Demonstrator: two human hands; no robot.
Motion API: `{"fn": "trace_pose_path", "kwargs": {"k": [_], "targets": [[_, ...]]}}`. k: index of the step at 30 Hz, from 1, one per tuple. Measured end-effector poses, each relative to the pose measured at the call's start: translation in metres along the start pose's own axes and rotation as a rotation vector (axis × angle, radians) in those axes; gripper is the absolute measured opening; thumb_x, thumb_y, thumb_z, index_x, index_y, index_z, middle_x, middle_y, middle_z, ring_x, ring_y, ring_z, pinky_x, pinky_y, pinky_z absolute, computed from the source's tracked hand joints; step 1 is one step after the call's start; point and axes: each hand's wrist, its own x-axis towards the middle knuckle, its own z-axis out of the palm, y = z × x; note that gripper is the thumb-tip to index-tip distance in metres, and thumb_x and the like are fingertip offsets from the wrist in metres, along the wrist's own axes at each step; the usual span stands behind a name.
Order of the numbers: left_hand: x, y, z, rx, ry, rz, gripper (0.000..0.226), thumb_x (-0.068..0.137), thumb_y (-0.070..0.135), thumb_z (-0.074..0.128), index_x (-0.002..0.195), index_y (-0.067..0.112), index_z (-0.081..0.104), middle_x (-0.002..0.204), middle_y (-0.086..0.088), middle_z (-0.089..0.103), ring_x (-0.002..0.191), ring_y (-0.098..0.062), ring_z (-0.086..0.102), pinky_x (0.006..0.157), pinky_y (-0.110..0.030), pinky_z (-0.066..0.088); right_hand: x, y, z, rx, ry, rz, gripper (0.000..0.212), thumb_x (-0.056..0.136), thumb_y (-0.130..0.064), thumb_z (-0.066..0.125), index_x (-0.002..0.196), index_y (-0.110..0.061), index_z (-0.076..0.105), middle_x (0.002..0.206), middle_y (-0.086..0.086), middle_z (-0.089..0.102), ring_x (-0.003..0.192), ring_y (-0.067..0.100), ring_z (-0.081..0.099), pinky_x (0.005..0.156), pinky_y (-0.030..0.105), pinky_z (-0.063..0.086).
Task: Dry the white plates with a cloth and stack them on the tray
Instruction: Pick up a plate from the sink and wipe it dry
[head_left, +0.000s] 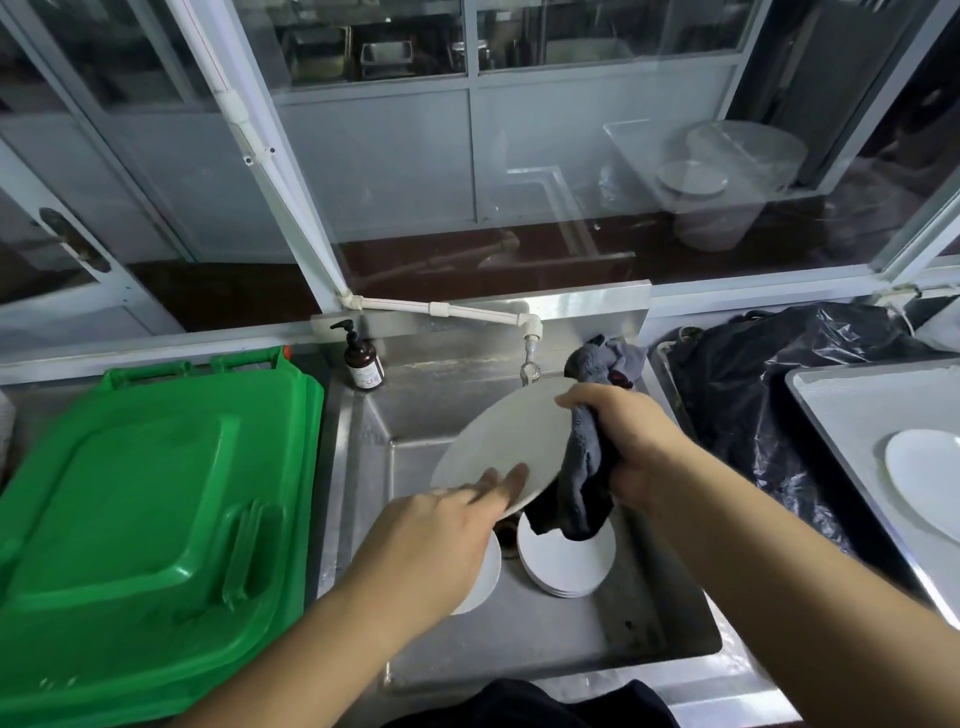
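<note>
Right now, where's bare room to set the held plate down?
Best is the tray on the right: bare around its one plate. The sink floor is free only near its front right corner. It is crowded under the hands, with a plate stack and another plate. The green lid covers the left.

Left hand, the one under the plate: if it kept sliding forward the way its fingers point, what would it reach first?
Probably the grey cloth bunched in the right hand, since the left hand fingers point along the held plate toward it. Depth is unclear.
</note>
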Motion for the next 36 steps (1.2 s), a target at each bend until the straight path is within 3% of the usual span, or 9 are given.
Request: {"fn": "trace_pose_path", "kwargs": {"k": [2, 5, 9, 13, 16, 19, 24, 28, 36], "targets": [[0.002, -0.006, 0.002, 0.001, -0.053, 0.006, 0.077, 0.092, 0.012, 0.065, 0.161, 0.037, 0.04, 0.155, 0.003, 0.058, 0.125, -0.018, 0.069, 0.083, -0.037, 0.064, 0.002, 0.006, -0.01, -0.01, 0.03, 0.03, 0.017, 0.088, 0.005, 0.067, 0.104, 0.004, 0.071, 0.08, 0.02, 0.072, 0.058, 0.031, 0.072, 0.054, 0.038, 0.061], [0.006, -0.01, 0.005, 0.007, -0.173, -0.024, 0.075, 0.104, 0.015, 0.043, 0.166, 0.045, 0.012, 0.173, 0.007, 0.029, 0.154, -0.015, 0.039, 0.118, -0.035, 0.04, 0.005, 0.02, -0.023, 0.04, 0.035, 0.069, 0.026, 0.088, 0.005, 0.064, 0.113, 0.004, 0.07, 0.088, 0.023, 0.075, 0.065, 0.034, 0.074, 0.058, 0.041, 0.063], [0.003, -0.013, 0.007, 0.108, -0.193, -0.091, 0.069, 0.105, 0.023, 0.04, 0.165, 0.047, 0.015, 0.174, 0.01, 0.026, 0.157, -0.018, 0.029, 0.127, -0.037, 0.014, 0.011, 0.044, -0.032, 0.084, 0.053, 0.033, 0.034, 0.088, 0.006, 0.063, 0.121, 0.004, 0.069, 0.092, 0.023, 0.075, 0.072, 0.036, 0.074, 0.066, 0.044, 0.064], [-0.007, -0.019, 0.002, -0.258, -0.141, -0.226, 0.076, 0.099, 0.056, 0.042, 0.164, 0.055, 0.001, 0.176, 0.02, -0.003, 0.16, -0.002, -0.014, 0.128, -0.032, -0.016, 0.013, 0.059, -0.04, 0.146, 0.051, -0.039, 0.03, 0.089, 0.008, 0.061, 0.117, 0.0, 0.07, 0.088, 0.019, 0.077, 0.069, 0.033, 0.074, 0.063, 0.042, 0.063], [-0.011, -0.014, 0.007, -0.906, 0.18, -0.752, 0.084, 0.094, 0.051, 0.07, 0.163, 0.045, 0.023, 0.173, 0.014, 0.023, 0.157, -0.007, 0.025, 0.126, -0.037, 0.024, 0.012, 0.064, -0.041, 0.204, 0.013, -0.069, 0.028, 0.091, 0.008, 0.061, 0.114, -0.005, 0.071, 0.095, 0.021, 0.078, 0.074, 0.035, 0.075, 0.068, 0.047, 0.065], [-0.005, -0.003, 0.023, -1.659, 0.216, -1.039, 0.032, 0.103, 0.018, 0.066, 0.135, 0.02, 0.064, 0.137, -0.005, 0.071, 0.115, -0.022, 0.074, 0.089, -0.042, 0.063, 0.009, 0.067, -0.038, 0.205, -0.048, -0.095, 0.031, 0.085, 0.004, 0.066, 0.112, -0.007, 0.074, 0.099, 0.021, 0.079, 0.078, 0.035, 0.077, 0.071, 0.051, 0.065], [-0.013, -0.008, 0.03, -1.532, 0.181, -0.992, 0.034, 0.106, -0.002, 0.052, 0.126, 0.02, 0.069, 0.122, -0.001, 0.078, 0.107, -0.022, 0.076, 0.075, -0.035, 0.064, 0.009, 0.064, -0.042, -0.054, 0.035, -0.099, 0.017, 0.086, 0.0, 0.075, 0.102, -0.008, 0.073, 0.094, 0.017, 0.08, 0.075, 0.032, 0.077, 0.066, 0.042, 0.064], [-0.02, -0.022, 0.016, -1.357, -0.101, -0.888, 0.032, 0.107, 0.001, 0.051, 0.125, 0.021, 0.067, 0.115, 0.0, 0.08, 0.099, -0.016, 0.078, 0.072, -0.028, 0.063, 0.013, 0.054, -0.056, -0.387, 0.101, -0.215, 0.016, 0.082, -0.01, 0.081, 0.077, -0.022, 0.071, 0.075, 0.007, 0.073, 0.062, 0.016, 0.068, 0.058, 0.033, 0.058], [0.008, -0.013, -0.008, -1.271, -0.197, -0.831, 0.025, 0.106, 0.001, 0.052, 0.118, 0.014, 0.07, 0.104, -0.003, 0.082, 0.09, -0.013, 0.077, 0.073, -0.023, 0.059, 0.014, 0.035, -0.071, -0.687, -0.051, -0.305, 0.021, 0.078, -0.035, 0.083, 0.089, -0.02, 0.073, 0.078, -0.009, 0.077, 0.067, 0.003, 0.067, 0.065, 0.022, 0.056]]}}
